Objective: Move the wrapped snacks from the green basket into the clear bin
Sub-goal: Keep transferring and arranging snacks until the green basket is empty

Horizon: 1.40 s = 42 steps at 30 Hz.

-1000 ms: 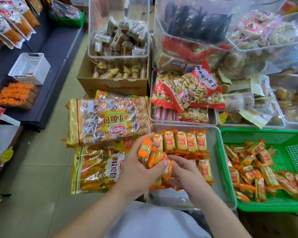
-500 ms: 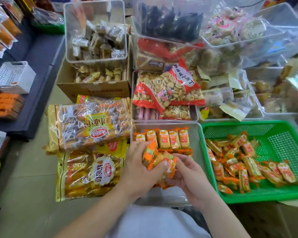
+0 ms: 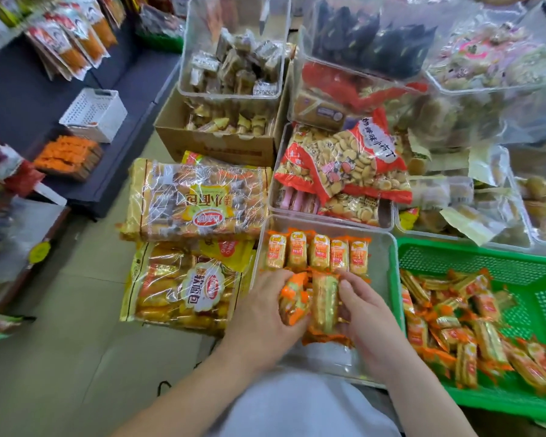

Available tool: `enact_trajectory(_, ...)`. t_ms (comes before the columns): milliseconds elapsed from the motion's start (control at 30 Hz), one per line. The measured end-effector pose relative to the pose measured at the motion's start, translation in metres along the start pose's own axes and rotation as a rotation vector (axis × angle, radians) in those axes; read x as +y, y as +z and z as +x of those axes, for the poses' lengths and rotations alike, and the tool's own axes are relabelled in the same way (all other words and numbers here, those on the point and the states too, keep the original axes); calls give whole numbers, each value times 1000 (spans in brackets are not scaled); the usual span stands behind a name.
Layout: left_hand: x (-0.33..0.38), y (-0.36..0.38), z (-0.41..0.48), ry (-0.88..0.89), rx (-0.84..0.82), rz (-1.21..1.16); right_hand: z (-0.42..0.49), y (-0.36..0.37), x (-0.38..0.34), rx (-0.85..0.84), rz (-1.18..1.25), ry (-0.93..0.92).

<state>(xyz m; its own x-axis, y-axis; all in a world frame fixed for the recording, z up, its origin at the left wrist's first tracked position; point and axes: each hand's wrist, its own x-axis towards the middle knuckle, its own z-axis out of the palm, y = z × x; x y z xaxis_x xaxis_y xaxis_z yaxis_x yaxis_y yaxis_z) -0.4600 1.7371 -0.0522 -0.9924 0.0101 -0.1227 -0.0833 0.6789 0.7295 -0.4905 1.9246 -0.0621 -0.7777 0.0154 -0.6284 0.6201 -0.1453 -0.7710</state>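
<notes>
A bunch of wrapped snacks [image 3: 323,302] is being held between both hands over the near half of the clear bin [image 3: 383,274]. The left hand [image 3: 265,310] is being kept curled round the left side of the bunch, its fingers gripping an orange-ended pack. The right hand [image 3: 368,313] is being pressed to the other side, thumb and fingers closed on an upright yellow pack. More orange wrappers are being partly covered beneath the hands, low in the bin. Along the far wall of the bin a row of five packs [image 3: 317,255] is being kept side by side, labels up, just beyond the fingertips. The green basket [image 3: 486,263] is standing just beside the bin on its right, and a loose pile [image 3: 454,313] of the same snacks is lying heaped in it, spread toward its near right corner. To the left of the bin two large bread bags [image 3: 196,201] are lying with edges overlapping. Behind the bin a red biscuit bag [image 3: 344,162] is lying across another clear tub [image 3: 391,220].
</notes>
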Motion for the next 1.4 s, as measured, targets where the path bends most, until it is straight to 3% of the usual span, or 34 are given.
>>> enact_trajectory(133, -2, 1, -5, 19, -41, -30, -2, 5, 0, -87, -22, -7)
enact_trajectory(367, -7, 3, -14, -63, 124, -110, -5, -6, 0, -135, -119, -54)
enact_trajectory(567, -6, 11, -17, 69, 43, -19, -12, -3, -3, -152, -115, -82)
enact_trajectory(900, -2, 17, -16, 94, -35, -24, -17, -27, 2, -202, 9, -11)
enact_trajectory(1033, -7, 21, -18, 78, 7, -29, -15, -34, 13, -130, -17, -81)
enact_trajectory(1400, -31, 8, -20, -210, 113, -255, 1, -28, 24, 124, -285, -171)
